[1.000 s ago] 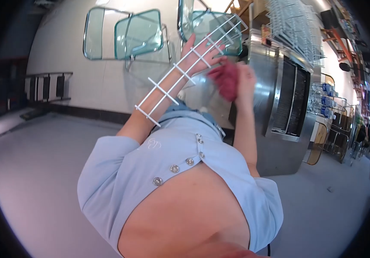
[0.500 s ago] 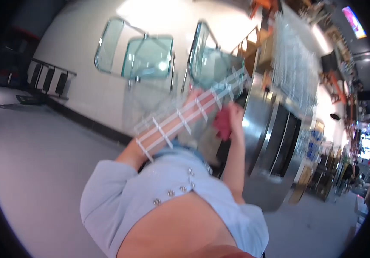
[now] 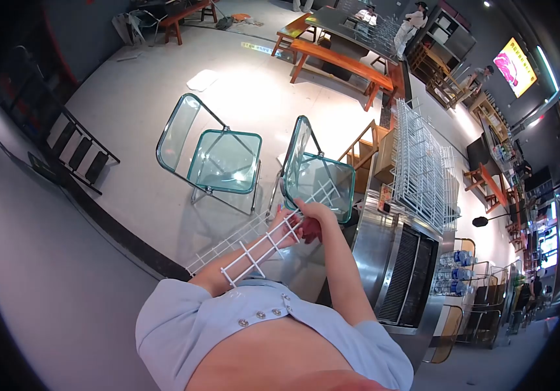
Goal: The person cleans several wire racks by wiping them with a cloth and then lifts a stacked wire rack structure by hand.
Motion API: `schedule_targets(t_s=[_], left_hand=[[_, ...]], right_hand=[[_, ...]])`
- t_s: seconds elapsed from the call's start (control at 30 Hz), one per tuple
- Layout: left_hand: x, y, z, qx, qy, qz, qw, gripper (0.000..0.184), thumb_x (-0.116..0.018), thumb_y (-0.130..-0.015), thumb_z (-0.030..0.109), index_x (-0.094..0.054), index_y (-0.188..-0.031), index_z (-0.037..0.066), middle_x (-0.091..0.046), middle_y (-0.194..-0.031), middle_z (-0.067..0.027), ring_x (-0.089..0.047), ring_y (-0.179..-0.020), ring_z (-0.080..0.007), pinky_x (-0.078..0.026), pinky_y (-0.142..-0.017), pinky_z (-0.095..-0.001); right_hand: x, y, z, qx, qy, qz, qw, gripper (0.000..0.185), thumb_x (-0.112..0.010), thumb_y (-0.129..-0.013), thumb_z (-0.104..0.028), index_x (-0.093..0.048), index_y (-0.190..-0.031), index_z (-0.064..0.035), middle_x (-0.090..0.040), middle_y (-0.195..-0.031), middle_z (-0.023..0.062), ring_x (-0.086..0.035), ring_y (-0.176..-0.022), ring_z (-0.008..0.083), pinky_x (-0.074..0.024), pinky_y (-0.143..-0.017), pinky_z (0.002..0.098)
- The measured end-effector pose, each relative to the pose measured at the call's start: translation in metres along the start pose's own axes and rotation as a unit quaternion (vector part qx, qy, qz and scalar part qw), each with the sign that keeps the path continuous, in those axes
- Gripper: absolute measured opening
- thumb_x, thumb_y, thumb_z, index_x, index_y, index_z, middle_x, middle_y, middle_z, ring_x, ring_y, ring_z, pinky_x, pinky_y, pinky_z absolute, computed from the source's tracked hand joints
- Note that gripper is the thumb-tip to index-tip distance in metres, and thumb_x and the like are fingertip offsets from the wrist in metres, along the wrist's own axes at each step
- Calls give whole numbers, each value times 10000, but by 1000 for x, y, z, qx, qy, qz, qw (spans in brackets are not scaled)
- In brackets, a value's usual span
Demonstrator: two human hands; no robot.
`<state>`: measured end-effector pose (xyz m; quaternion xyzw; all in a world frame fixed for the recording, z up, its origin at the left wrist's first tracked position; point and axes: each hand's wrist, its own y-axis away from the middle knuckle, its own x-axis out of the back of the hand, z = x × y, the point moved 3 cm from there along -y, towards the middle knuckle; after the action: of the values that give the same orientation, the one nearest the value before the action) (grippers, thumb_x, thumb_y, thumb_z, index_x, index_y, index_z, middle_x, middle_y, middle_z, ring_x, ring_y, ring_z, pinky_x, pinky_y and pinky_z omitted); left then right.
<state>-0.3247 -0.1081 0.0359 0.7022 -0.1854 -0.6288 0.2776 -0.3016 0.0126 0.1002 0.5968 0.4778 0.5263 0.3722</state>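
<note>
A white wire rack (image 3: pixel 243 246), a narrow grid bent lengthwise, slants in front of my waist. My left hand (image 3: pixel 282 225) is behind its wires, fingers curled around it near the middle. My right hand (image 3: pixel 314 214) grips a dark red cloth (image 3: pixel 311 230) against the rack's upper half, close to the left hand. Part of the cloth is hidden by the fingers and wires. Just beyond the rack's far end stands a clear green folding chair (image 3: pixel 332 186).
A second clear green chair (image 3: pixel 228 159) stands farther left. On my right, a stainless steel cabinet (image 3: pixel 374 244) has a stack of white wire racks (image 3: pixel 423 173) above it. A black step ladder (image 3: pixel 74 146) is at left. Wooden benches (image 3: pixel 342 62) and people are farther off.
My right hand has come left and brought the cloth onto the rack. The rack is lower and nearer my body. The view has tilted up, showing benches and people.
</note>
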Motion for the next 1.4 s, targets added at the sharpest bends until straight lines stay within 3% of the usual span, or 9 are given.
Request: schedule_targets(t_s=[0.27, 0.47, 0.63, 0.7, 0.83, 0.93, 1.07, 1.27, 1.4], left_hand=[[52, 4, 31, -13, 59, 11, 998, 186, -544, -812, 231, -579, -704, 85, -554, -607, 3, -447, -447, -86, -378, -375, -166], [72, 28, 63, -70, -37, 69, 994, 209, -521, -855, 272, -585, -751, 103, -568, -621, 7, -506, -502, -126, -391, -387, -225], [51, 61, 103, -134, -230, -106, 958, 339, -500, -908, 392, -583, -1032, 87, -616, -991, -70, -586, -885, -186, -490, -805, -311], [27, 110, 118, -138, -351, -112, 919, 420, -555, -891, 389, -560, -1145, 55, -603, -1098, -97, -586, -981, -203, -457, -883, -320], [25, 226, 166, -577, -661, 196, 439, 437, -648, -853, 220, -520, -1215, 14, -555, -1201, -102, -509, -1141, -215, -385, -981, -336], [52, 269, 168, -681, -466, 397, 401, 700, -685, -835, 294, -325, -1334, -38, -492, -1249, -171, -460, -1191, -233, -350, -1003, -325], [92, 223, 128, -412, -199, 128, 880, 716, -665, -847, 310, -282, -1376, 17, -439, -1295, -150, -496, -1156, -281, -436, -917, -402], [41, 164, 99, -372, -183, 100, 905, 511, -569, -898, 291, -376, -1297, 36, -450, -1264, -129, -566, -1083, -346, -500, -875, -406], [27, 149, 102, -269, -130, 15, 954, 392, -538, -915, 277, -448, -1223, 51, -498, -1240, -140, -526, -1146, -364, -473, -934, -475]], right_hand=[[-46, -30, -32, -10, 8, -106, 994, 422, -392, -848, -361, -573, -888, 19, -640, -777, 201, -630, -652, 402, -504, -642, 543], [-80, -59, -56, 16, 112, -235, 965, 489, -348, -847, -424, -583, -836, 5, -650, -721, 189, -649, -673, 425, -487, -640, 570], [-65, -60, -87, 314, 68, 71, 944, 629, -371, -890, -474, -610, -920, 107, -659, -795, 219, -664, -744, 368, -505, -614, 466], [-47, -27, -83, 369, 111, 173, 906, 666, -303, -873, -504, -629, -972, 68, -604, -1010, 307, -552, -1023, 461, -412, -919, 457], [-6, -6, -43, 462, 70, 339, 816, 542, -361, -905, -430, -629, -899, 41, -609, -926, 314, -579, -825, 494, -462, -758, 512], [18, -16, -9, 422, -241, 272, 831, 371, -440, -848, -264, -547, -730, 72, -653, -728, 196, -647, -647, 242, -495, -599, 353], [9, 10, 15, 489, -498, 213, 684, 310, -404, -835, -192, -547, -730, 62, -659, -895, 264, -633, -706, 237, -533, -660, 324], [11, 8, 56, 539, -597, 190, 563, 156, -380, -820, -152, -365, -924, -36, -509, -1194, 361, -540, -1105, 399, -445, -964, 468], [13, 29, 71, 539, -601, 262, 529, 167, -385, -791, -143, -416, -921, -43, -568, -1130, 288, -552, -1038, 355, -438, -944, 445]])
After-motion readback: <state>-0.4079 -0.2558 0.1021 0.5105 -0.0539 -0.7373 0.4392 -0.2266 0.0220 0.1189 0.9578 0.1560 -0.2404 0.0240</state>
